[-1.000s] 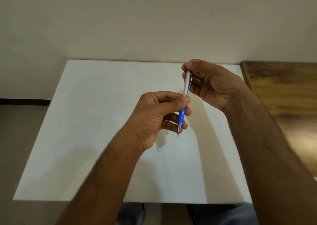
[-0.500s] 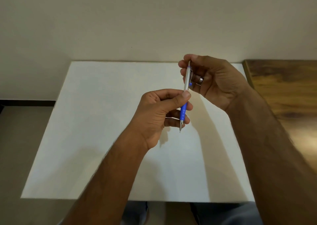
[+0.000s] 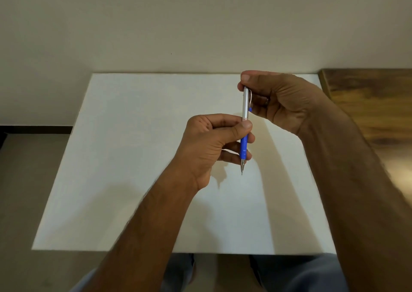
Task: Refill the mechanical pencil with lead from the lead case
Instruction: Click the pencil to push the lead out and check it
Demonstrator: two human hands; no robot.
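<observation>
— What sort of room is this?

— A plain indoor room, home or office; I cannot tell which. A bare white worktop (image 3: pixel 138 158) stands against a cream painted wall (image 3: pixel 178 24).

— Anything else?

— At two o'clock a wooden surface (image 3: pixel 367 104) adjoins it; at nine o'clock, grey floor (image 3: pixel 26 180) and a dark skirting strip (image 3: pixel 35 129).

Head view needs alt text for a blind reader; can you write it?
Two bare hands hold a silver-and-blue mechanical pencil upright, tip down, above a white table: the left hand grips its middle, the right hand pinches its top end.
</observation>
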